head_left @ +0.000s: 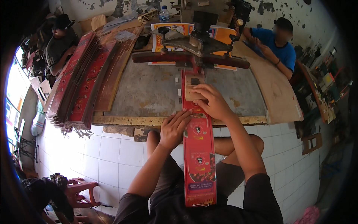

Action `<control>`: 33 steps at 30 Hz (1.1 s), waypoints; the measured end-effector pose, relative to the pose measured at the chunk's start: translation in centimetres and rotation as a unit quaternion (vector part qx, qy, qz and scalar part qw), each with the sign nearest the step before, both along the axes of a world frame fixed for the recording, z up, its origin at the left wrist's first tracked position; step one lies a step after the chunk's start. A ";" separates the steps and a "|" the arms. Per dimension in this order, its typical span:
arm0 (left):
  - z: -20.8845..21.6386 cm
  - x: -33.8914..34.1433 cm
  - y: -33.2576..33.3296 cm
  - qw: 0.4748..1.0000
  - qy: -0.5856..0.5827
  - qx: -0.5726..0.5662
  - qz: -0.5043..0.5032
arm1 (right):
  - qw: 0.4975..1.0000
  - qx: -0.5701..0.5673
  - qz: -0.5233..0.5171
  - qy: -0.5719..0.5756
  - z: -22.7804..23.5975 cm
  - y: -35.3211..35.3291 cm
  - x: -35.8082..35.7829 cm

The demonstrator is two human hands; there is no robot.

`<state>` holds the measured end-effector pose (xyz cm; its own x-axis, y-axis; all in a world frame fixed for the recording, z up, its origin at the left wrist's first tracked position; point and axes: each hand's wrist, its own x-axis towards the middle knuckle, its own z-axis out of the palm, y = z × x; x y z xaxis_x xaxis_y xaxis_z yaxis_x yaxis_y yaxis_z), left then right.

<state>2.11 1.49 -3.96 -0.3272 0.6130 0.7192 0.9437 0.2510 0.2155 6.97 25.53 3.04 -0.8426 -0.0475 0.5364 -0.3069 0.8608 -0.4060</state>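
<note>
A long red printed strip of packaging (200,149) runs from beneath the press, over the table's front edge and down to my lap. My left hand (174,130) is at its left edge by the table edge, fingers laid over the strip and the thumb hidden. On the strip's far end sits a wooden block (191,93) with a dark patch on top. My right hand (212,102) grips the block's right side with bent fingers. Just beyond the block stands a dark metal press (201,43) with a reddish crossbar (164,57).
Stacks of similar red strips (80,87) lie on the left, overhanging the grey tabletop (138,89). A brown board (274,93) covers the right side. Two people sit across, left and right. A bottle (164,14) stands behind. A red stool (80,192) is on the floor.
</note>
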 end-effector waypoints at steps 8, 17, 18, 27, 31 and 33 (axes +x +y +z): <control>-0.9 0.0 0.0 1.000 -0.009 -0.001 0.000 | 1.000 -0.015 -0.001 0.007 -0.6 0.3 -1.3; -0.2 -0.1 -0.2 1.000 -0.004 -0.012 0.007 | 0.999 -0.011 -0.031 0.038 -0.8 0.4 -1.7; -0.2 0.0 -0.2 1.000 -0.003 -0.013 0.007 | 0.998 0.002 -0.040 0.049 -0.7 0.4 -1.7; -0.3 -0.1 -0.2 1.000 0.002 -0.013 0.008 | 0.993 0.055 -0.065 0.085 -0.8 0.7 -2.1; -0.4 -0.2 -0.2 1.000 0.001 -0.013 0.006 | 0.993 0.051 -0.076 0.079 -0.9 0.7 -2.0; -0.4 -0.2 -0.3 1.000 0.001 -0.013 0.006 | 0.993 0.052 -0.079 0.076 -0.9 0.7 -2.0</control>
<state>1.90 1.24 -4.32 -0.3331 0.6281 0.7032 0.9410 0.2680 0.2065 4.94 26.18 2.17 -0.7541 0.0173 0.6565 -0.2160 0.9375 -0.2728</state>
